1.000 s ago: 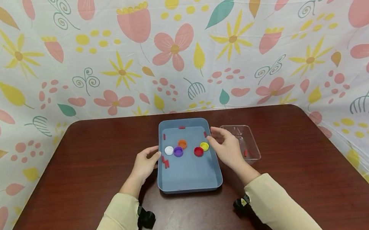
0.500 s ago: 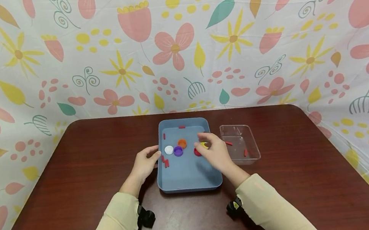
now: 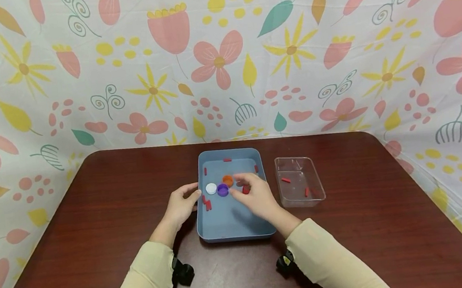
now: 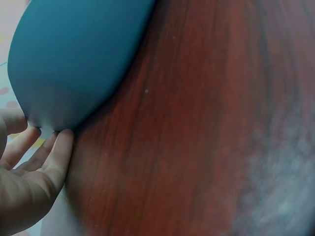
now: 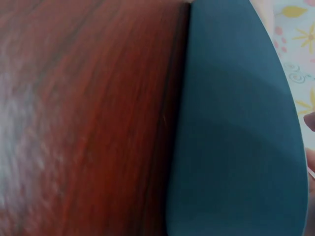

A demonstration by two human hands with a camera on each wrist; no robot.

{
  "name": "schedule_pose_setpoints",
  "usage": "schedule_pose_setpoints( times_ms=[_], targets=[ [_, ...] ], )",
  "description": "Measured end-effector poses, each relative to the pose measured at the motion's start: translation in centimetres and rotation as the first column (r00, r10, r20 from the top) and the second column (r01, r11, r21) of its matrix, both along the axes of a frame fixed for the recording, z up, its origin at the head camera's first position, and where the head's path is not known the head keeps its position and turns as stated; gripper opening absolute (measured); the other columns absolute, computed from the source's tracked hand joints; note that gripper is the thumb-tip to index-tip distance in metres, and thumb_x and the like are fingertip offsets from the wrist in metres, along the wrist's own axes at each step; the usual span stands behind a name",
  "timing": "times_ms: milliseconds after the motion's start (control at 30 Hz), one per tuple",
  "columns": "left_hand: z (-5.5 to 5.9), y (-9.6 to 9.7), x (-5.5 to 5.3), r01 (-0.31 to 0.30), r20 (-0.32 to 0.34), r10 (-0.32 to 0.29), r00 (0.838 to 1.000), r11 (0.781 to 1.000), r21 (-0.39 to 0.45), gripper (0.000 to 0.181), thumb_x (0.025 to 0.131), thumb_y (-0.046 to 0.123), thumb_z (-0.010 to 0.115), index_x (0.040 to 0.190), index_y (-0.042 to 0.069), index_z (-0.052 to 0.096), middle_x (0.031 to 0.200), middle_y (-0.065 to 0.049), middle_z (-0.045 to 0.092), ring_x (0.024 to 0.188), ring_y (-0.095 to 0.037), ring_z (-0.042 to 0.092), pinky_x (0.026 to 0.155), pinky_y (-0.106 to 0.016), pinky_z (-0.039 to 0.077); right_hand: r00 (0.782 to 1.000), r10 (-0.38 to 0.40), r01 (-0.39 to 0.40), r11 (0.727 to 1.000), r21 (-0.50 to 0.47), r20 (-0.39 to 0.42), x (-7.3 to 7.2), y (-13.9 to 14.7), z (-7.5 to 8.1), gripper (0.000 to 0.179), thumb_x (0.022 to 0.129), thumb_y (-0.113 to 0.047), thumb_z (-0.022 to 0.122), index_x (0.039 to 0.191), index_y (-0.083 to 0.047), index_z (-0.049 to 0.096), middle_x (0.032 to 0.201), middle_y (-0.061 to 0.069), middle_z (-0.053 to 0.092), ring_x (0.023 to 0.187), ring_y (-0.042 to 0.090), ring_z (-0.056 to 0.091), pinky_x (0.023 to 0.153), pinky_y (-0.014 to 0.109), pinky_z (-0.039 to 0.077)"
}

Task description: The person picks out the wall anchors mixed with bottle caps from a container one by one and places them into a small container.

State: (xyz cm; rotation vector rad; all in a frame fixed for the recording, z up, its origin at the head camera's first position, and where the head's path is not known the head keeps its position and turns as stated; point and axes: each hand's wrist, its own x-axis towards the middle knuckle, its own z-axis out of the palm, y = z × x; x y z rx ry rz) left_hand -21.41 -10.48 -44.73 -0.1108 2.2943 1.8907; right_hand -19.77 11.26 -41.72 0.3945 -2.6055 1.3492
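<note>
Clock positions refer to the tray, far edge at 12. A blue rectangular tray (image 3: 232, 223) lies on the dark brown wooden worktop (image 3: 139, 174). The left-hand grip (image 3: 179, 205) is unclenched, thumb and fingertips resting against the tray's outer wall at 9 o'clock. The right-hand grip (image 3: 261, 200) enters from 4 o'clock and is released, with thumb and forefinger spread above the tray floor. Its thumb is just beside the round purple cap (image 3: 222, 190); contact cannot be confirmed from this angle. The round orange cap (image 3: 228, 180) sits at 1 o'clock of the purple cap, the round white cap (image 3: 211, 188) at 9, and the partly hidden round red cap (image 3: 246, 189) at 3. Small red rods (image 3: 208, 205) lie clustered at the tray's 9 o'clock. A clear plastic rectangular box (image 3: 297, 191) stands apart at 3 o'clock.
</note>
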Motion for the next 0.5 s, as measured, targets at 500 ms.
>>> schedule_pose_setpoints(
  times_ms=[500],
  targets=[
    [0.0, 0.0, -0.1, 0.003, -0.008, -0.003, 1.0, 1.0, 0.0, 0.04, 0.096, 0.016, 0.054, 0.134, 0.003, 0.051, 0.132, -0.02, 0.053, 0.104, -0.033, 0.064, 0.083, -0.038, 0.058, 0.99, 0.136, -0.14, 0.984, 0.112, 0.041, 0.2, -1.7, -0.7, 0.039, 0.082, -0.02, 0.073, 0.115, -0.001, 0.064, 0.11, 0.014, 0.065, 0.099, 0.027, 0.063, 0.087, 0.043, 0.055]
  ],
)
